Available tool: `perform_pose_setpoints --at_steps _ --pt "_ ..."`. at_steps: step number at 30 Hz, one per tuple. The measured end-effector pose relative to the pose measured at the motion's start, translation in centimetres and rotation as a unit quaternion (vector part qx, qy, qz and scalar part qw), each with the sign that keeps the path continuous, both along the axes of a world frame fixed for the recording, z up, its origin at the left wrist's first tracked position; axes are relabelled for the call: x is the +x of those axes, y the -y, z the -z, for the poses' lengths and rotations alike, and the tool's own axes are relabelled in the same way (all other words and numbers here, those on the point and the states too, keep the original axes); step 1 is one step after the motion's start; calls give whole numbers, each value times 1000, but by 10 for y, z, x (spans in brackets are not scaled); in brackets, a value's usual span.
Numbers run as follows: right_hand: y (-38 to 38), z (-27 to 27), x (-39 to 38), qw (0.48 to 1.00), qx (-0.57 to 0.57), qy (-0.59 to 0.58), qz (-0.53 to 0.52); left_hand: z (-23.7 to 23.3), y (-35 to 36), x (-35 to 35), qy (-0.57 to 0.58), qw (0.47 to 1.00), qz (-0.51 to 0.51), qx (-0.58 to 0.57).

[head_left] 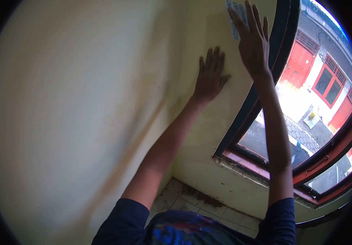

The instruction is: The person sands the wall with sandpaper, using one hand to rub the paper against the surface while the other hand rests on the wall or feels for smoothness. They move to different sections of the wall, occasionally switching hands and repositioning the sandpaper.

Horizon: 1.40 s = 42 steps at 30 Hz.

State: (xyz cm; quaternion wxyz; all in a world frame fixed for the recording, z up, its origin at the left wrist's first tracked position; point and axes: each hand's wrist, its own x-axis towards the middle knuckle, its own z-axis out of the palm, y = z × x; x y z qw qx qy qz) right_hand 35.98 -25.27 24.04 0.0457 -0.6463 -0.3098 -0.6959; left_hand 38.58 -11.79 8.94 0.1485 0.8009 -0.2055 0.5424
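Observation:
Both my arms reach up toward a pale yellow wall (221, 110) beside a window. My left hand (212, 77) lies flat against this wall with its fingers spread, near the room's corner. Higher and to the right, my right hand (253, 45) is raised with fingers stretched out, close to the window frame. Its fingers overlap a white sheet with blue printing (236, 34) on the wall, and hide part of it. Neither hand grips anything.
A dark window frame (241, 118) with a reddish sill (249, 166) stands on the right. Outside are a red door (298, 63) and a red-framed window (328, 83). Another wall (69, 114) fills the left. Below is a tiled floor (180, 205).

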Motion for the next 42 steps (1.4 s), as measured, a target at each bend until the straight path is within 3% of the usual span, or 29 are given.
perform_pose_setpoints --at_steps 2,4,5,7,8,9,12,14,16,18,20,22,25,26,28,29,30,32,34,35,37,38,40,41,42 --pt "10 -32 10 997 -52 -24 46 24 6 3 -7 1000 -12 -13" --pt "12 -28 38 996 -72 -1 61 53 9 2 -37 999 -26 -22" --pt "11 -15 55 993 -96 12 72 70 5 0 -53 998 -28 -17" --pt "-2 46 67 957 -272 -19 95 107 -7 2 -69 996 -54 -26" --pt "-3 70 66 938 -337 -66 34 118 -14 0 -63 996 -49 -28" --pt "-3 77 52 905 -404 -117 61 129 -20 -5 -75 994 -48 -64" --pt "-3 24 60 878 -469 -63 73 139 -29 -15 -101 989 -47 -96" --pt "-12 -35 65 931 -348 56 98 136 -33 -18 -110 989 -49 -83" --pt "-13 -84 55 973 -172 90 125 130 -33 -23 -111 989 -37 -89" --pt "-26 -72 74 968 -135 143 157 124 -31 -28 -116 988 -26 -102" --pt "-37 -3 92 953 -301 24 -21 108 -39 -35 -120 987 -17 -109" --pt "-30 44 73 854 -520 -4 -11 89 -52 -48 -47 992 16 -117" --pt "-40 5 84 864 -502 -33 1 26 -68 -62 9 997 -52 -47" --pt "-50 -24 92 900 -431 49 34 0 -69 -66 11 997 -75 -13" --pt "-57 -86 97 956 -288 52 -8 -45 -69 -69 19 991 -126 44" --pt "-54 -102 66 980 -192 41 23 -62 -69 -67 32 985 -155 65" --pt "-62 -90 75 983 -180 35 31 -75 -70 -66 30 986 -146 78" --pt "-77 -41 115 988 -147 43 -12 -87 -76 -59 100 962 -231 102" --pt "-84 28 83 962 -271 -25 8 -111 -89 -54 116 950 -262 124" --pt "-82 26 83 962 -270 -31 4 -122 -96 -55 128 936 -296 138" --pt "-74 7 85 893 -438 -106 14 -146 -106 -66 144 918 -325 177" --pt "-72 -10 80 892 -437 -114 6 -156 -109 -73 169 897 -349 214" --pt "-75 -41 73 862 -492 -66 100 -171 -115 -84 162 866 -408 240" --pt "-74 -36 71 864 -489 -71 96 -175 -116 -88 164 830 -466 260" --pt "-73 -32 69 894 -435 -67 78 -174 -115 -90 163 828 -467 265"
